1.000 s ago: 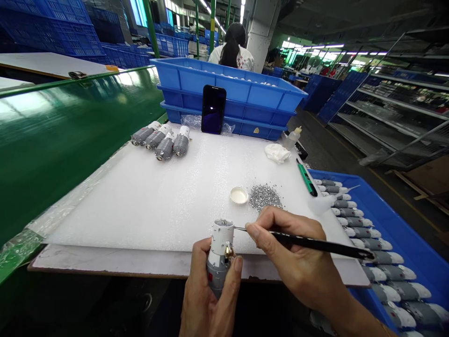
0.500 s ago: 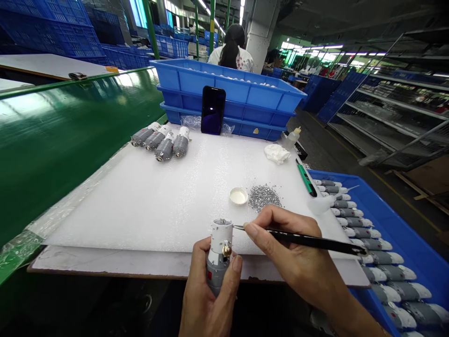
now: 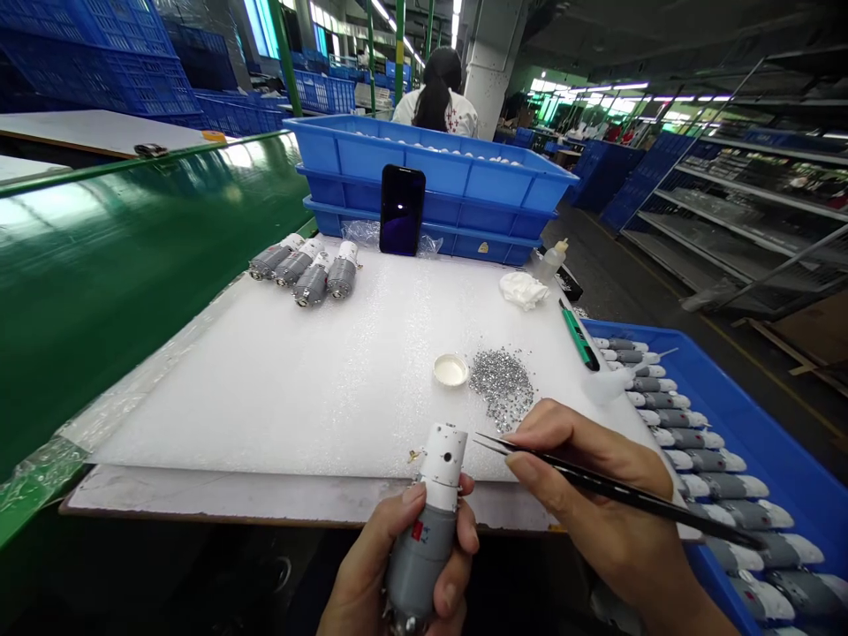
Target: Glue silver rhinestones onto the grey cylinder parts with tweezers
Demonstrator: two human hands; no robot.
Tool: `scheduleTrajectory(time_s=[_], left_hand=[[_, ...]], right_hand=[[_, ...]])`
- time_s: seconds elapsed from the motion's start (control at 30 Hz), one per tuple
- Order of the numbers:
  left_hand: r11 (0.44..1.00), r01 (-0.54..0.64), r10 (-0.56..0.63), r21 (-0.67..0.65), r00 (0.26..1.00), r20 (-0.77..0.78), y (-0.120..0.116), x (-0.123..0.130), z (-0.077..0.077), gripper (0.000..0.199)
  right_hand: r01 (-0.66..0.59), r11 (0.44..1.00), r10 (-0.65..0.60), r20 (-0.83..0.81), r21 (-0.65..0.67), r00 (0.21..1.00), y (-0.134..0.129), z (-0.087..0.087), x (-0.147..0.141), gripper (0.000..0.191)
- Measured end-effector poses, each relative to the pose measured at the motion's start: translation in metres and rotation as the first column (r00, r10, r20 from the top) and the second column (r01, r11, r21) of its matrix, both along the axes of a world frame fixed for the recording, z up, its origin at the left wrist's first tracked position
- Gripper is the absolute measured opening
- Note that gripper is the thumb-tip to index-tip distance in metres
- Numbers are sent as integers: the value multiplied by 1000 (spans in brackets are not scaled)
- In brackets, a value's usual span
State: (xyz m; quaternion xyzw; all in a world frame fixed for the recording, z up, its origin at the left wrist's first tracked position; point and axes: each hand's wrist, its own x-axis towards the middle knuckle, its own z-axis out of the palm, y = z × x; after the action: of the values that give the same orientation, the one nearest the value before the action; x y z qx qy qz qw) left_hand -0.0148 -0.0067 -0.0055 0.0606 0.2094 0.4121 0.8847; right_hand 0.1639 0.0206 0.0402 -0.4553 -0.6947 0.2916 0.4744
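My left hand [image 3: 404, 565] is wrapped round a grey and white spacecraft model [image 3: 424, 539], tilted with its white end up and away from me. A dark hole, small studs and a red mark show on its side. In my right hand [image 3: 589, 495] is a pair of black tweezers [image 3: 616, 499], pinched between thumb and fingers. Their slightly parted tips are just right of the model's white end, apart from it; I see nothing between them. Beyond them lie a heap of tiny silvery parts [image 3: 502, 382] and a small white dish [image 3: 450, 371].
Several similar models [image 3: 311, 269] lie at the back left. A phone [image 3: 402, 210] leans on stacked blue bins [image 3: 430, 168]. On the right are crumpled tissue [image 3: 523, 290], a dropper bottle [image 3: 554, 259], a green cutter [image 3: 579, 337] and a blue tray [image 3: 748, 415] of models. A person [image 3: 437, 97] sits beyond.
My left hand has turned the model, so its holed, red-marked side now faces me and the gold-coloured piece points left. The tweezers have drawn back to the right, their tips now more visibly apart.
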Motion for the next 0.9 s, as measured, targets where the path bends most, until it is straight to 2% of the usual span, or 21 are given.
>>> scheduleTrajectory(time_s=[0.13, 0.37, 0.73, 0.9], left_hand=[[994, 109, -109, 7, 993, 36, -1, -2, 1, 40], [987, 159, -159, -7, 986, -40, 2, -1, 4, 41], [981, 190, -192, -25, 974, -120, 1, -3, 7, 40], [974, 223, -214, 27, 960, -183, 1, -3, 4, 43]], right_hand=[[-119, 988, 112, 79, 95, 991, 7, -1, 3, 8], [-211, 966, 194, 122, 148, 973, 13, 0, 5, 12], [-215, 961, 192, 140, 174, 971, 13, -3, 5, 12], [-214, 956, 185, 153, 203, 971, 8, -7, 3, 17]])
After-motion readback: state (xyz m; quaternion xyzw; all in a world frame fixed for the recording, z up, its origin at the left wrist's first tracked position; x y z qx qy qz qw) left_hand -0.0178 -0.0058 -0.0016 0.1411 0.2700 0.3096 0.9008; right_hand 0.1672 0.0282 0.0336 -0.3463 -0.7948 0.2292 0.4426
